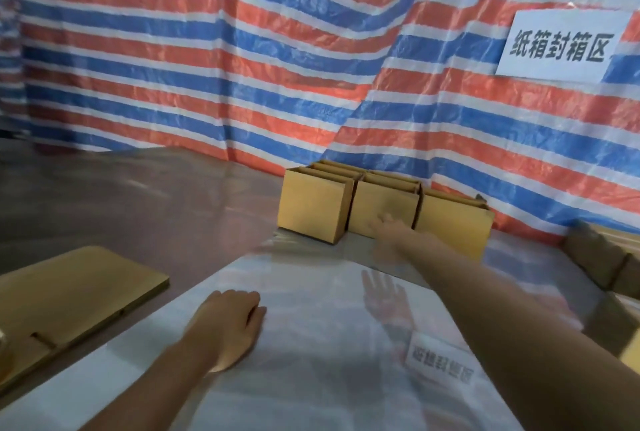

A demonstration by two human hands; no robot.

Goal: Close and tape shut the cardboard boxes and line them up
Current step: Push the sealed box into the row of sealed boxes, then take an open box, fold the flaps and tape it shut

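Several small brown cardboard boxes stand in a row at the far side of the glossy table, against a striped tarp. The left box, the middle box and the right box touch side by side, with more behind them. My right hand reaches out with straight fingers against the front face of the middle box. My left hand rests palm down on the table near me, holding nothing. No tape is in view.
A flat sheet of folded cardboard lies at the left on a brown surface. More cardboard sits at the right edge. A white sign hangs on the red, white and blue tarp behind the table.
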